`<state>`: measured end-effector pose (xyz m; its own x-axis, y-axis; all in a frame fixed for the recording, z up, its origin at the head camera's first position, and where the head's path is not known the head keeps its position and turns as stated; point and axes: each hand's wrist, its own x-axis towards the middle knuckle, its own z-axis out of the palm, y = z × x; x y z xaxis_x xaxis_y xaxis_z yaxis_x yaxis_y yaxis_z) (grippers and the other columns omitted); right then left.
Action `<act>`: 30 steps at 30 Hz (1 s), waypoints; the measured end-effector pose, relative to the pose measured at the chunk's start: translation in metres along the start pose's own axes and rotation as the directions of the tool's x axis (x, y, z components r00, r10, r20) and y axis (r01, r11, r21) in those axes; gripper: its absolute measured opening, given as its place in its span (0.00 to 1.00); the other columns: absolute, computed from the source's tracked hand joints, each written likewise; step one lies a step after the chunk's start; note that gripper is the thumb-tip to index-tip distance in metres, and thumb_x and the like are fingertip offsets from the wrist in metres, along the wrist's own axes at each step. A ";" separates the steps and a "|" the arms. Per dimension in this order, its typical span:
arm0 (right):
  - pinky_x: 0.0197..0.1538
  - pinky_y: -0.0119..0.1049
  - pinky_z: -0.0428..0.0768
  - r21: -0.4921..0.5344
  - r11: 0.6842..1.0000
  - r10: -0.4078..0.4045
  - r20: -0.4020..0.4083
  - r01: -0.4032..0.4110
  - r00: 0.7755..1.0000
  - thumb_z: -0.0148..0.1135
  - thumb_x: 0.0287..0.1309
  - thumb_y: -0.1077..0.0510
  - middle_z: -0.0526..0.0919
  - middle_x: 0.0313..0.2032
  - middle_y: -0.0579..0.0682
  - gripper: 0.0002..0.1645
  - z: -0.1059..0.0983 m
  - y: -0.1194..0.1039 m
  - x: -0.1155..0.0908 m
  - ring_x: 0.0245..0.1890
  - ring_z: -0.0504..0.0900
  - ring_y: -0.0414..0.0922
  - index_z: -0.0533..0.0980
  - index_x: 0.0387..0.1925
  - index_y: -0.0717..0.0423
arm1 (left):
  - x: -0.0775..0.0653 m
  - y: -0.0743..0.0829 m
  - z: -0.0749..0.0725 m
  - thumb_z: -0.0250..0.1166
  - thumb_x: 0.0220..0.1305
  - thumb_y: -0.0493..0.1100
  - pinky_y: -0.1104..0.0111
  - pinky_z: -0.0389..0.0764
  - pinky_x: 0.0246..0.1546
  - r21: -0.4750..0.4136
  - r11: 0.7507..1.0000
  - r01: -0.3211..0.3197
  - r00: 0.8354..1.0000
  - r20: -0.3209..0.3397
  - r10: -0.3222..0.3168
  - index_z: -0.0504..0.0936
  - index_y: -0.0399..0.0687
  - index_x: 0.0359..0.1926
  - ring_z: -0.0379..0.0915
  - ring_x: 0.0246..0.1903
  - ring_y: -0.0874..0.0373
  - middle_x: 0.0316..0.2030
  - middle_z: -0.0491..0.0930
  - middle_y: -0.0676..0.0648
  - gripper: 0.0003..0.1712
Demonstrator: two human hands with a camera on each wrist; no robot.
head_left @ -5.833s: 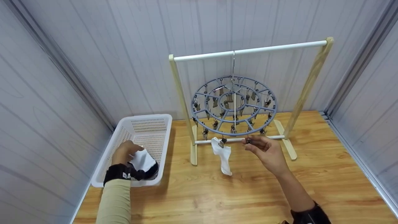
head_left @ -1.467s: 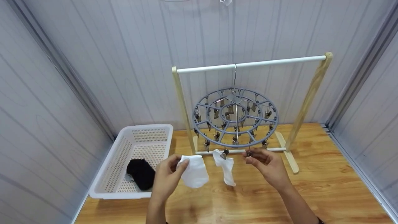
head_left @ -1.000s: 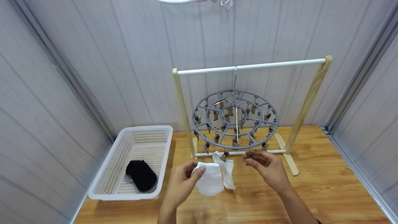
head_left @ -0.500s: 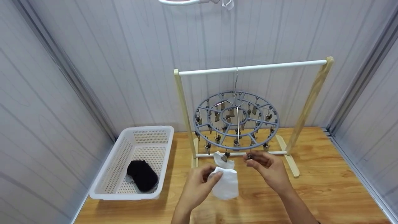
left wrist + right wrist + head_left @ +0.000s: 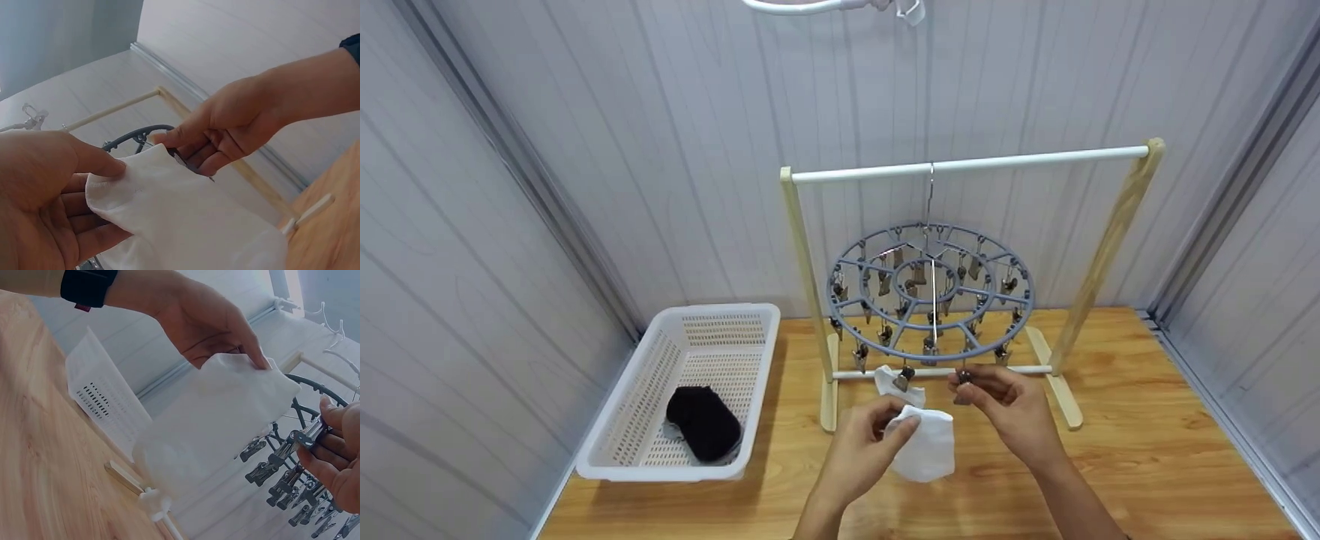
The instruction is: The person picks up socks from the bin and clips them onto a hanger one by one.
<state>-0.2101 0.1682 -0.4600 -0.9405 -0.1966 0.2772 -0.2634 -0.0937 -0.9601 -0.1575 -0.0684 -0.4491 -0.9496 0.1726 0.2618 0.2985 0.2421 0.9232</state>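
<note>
My left hand pinches a white sock by its cuff, thumb on the near side. The sock hangs flat below the fingers. My right hand pinches a metal clip between thumb and fingers at the front of a round grey clip hanger. In the left wrist view, the sock's cuff corner overlaps the right hand's fingertips. Another white sock hangs from a neighbouring clip, partly hidden behind my left hand and the held sock.
The hanger hooks onto the white bar of a wooden stand, with several metal clips dangling from its rings. A white perforated basket at the left contains a black sock over something grey. Walls enclose the wooden table.
My left hand has taken the white sock out of the basket and carried it right, close to the right hand. The right hand has stayed on its clip. The head view has tilted up slightly.
</note>
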 end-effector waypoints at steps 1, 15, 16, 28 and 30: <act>0.54 0.44 0.86 0.000 1.000 -0.001 -0.004 0.001 1.000 0.66 0.69 0.70 0.88 0.50 0.65 0.17 0.000 0.000 0.000 0.49 0.90 0.50 0.81 0.57 0.71 | 0.001 -0.001 0.002 0.70 0.73 0.44 0.77 0.68 0.27 -0.001 1.000 -0.003 1.000 0.001 0.003 0.89 0.45 0.43 0.70 0.26 0.69 0.30 0.84 0.57 0.07; 0.50 0.42 0.87 -0.001 1.000 0.008 -0.022 -0.008 1.000 0.65 0.67 0.73 0.89 0.46 0.67 0.13 0.000 -0.001 0.000 0.47 0.91 0.56 0.79 0.52 0.75 | 0.011 -0.022 0.017 0.72 0.71 0.43 0.76 0.62 0.25 -0.027 1.000 -0.013 1.000 -0.015 0.013 0.90 0.45 0.41 0.62 0.22 0.69 0.25 0.76 0.59 0.06; 0.50 0.41 0.87 -0.005 1.000 0.004 -0.022 -0.004 1.000 0.65 0.67 0.73 0.89 0.46 0.67 0.12 0.001 -0.001 0.000 0.47 0.90 0.56 0.79 0.51 0.75 | 0.011 -0.023 0.017 0.72 0.71 0.43 0.76 0.62 0.25 -0.029 0.999 -0.014 1.000 -0.016 0.014 0.90 0.44 0.41 0.62 0.22 0.69 0.24 0.76 0.59 0.06; 0.50 0.43 0.88 0.036 0.999 -0.021 -0.053 0.023 0.998 0.66 0.67 0.73 0.89 0.43 0.68 0.12 0.006 -0.003 -0.002 0.41 0.92 0.54 0.78 0.49 0.78 | 0.013 -0.026 0.020 0.72 0.70 0.41 0.77 0.62 0.24 -0.028 1.000 -0.001 1.000 -0.014 0.001 0.90 0.44 0.40 0.62 0.21 0.70 0.25 0.77 0.60 0.05; 0.49 0.42 0.88 0.044 0.999 -0.025 -0.071 0.028 0.997 0.66 0.67 0.73 0.88 0.43 0.69 0.11 0.006 -0.003 -0.003 0.41 0.92 0.55 0.78 0.48 0.78 | 0.013 -0.026 0.021 0.72 0.70 0.41 0.77 0.62 0.24 -0.030 1.000 0.003 1.000 -0.008 -0.004 0.90 0.44 0.40 0.62 0.22 0.70 0.25 0.78 0.60 0.05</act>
<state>-0.2050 0.1631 -0.4576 -0.9466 -0.1242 0.2974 -0.2797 -0.1421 -0.9495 -0.1758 -0.0524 -0.4759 -0.9514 0.1641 0.2607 0.2922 0.2136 0.9322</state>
